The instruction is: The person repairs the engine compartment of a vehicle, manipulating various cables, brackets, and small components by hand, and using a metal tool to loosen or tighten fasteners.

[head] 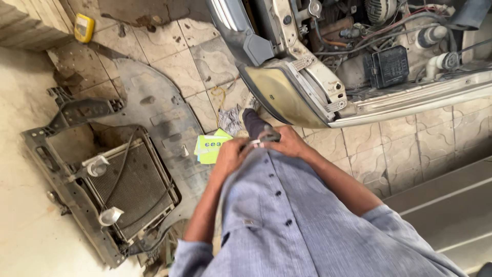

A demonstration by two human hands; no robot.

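- A small white part, too small to identify, sits at waist height between both hands, above the tiled floor.
- The left hand and right hand are each closed on it with their fingertips.
- The work looks midway: the radiator frame lies out on the floor, and the car's front stands stripped open.

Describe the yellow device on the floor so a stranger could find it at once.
Start at the big radiator frame lying on the floor at left and look to the top left corner. There, beside the brick wall, lies the yellow device, the only bright yellow boxy thing there.
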